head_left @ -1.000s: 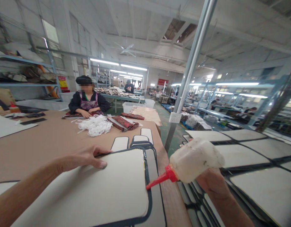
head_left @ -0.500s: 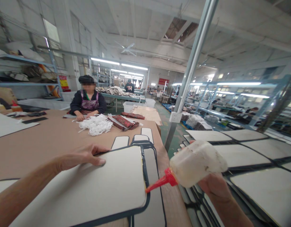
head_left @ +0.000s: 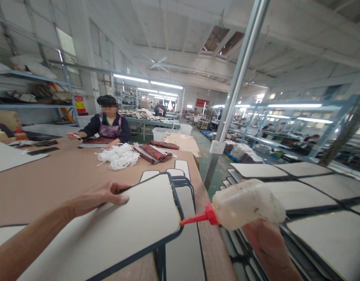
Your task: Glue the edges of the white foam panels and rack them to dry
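Note:
A large white panel [head_left: 118, 230] with a dark border is lifted at a tilt over the table. My left hand [head_left: 109, 197] grips its far edge, thumb on the white face and fingers underneath. In my right hand [head_left: 261, 234] lies a cloudy squeeze bottle [head_left: 250, 205] with a red nozzle, held sideways; the bottle hides most of my fingers. The red nozzle tip [head_left: 182, 223] touches the panel's right edge near its rounded corner. Yellowish liquid traces run along that edge. Beneath the panel is a stack of similar dark-edged pieces [head_left: 184, 242].
Further panels [head_left: 328, 238] are piled on the right, beside a metal post [head_left: 223, 128]. Across the brown table [head_left: 36, 183] a co-worker [head_left: 108, 125] sits behind white strips [head_left: 118, 156] and patterned fabric [head_left: 156, 152]. Another white sheet [head_left: 13, 156] lies on the left.
The panel has turned slightly, its right edge more slanted. The nozzle tip has risen a little in view and the bottle lies flatter. The co-worker's one hand has moved outward to the left.

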Tool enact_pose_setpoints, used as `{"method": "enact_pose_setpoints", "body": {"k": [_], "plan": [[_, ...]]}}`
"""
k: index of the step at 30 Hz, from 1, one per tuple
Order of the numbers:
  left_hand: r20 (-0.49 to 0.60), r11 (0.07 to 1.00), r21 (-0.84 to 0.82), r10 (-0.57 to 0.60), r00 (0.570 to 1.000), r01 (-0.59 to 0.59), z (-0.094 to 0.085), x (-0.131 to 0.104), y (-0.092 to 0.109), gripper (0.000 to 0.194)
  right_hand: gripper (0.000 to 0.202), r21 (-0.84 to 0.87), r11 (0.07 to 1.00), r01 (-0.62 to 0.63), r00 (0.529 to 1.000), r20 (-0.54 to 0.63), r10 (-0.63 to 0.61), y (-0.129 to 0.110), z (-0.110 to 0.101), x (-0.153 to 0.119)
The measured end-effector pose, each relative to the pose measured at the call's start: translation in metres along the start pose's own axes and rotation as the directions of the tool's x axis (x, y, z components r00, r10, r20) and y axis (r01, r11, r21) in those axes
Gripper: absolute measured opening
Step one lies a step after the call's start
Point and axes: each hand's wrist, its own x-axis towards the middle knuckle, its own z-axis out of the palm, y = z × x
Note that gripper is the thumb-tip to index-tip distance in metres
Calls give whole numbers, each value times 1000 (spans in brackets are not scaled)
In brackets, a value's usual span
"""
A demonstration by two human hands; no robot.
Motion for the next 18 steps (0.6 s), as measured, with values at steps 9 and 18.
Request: {"method": "enact_pose_setpoints", "body": {"k": [9,18], "plan": [[-166,971,-238,-64,984,23,14,7,-21,45,48,162,987,20,1000,-10,-19,16,-3,-17],[-105,945,-328,-39,994,3,23,17,-35,46,47,161,986,31,996,-86,-18,13,14,-14]]}}
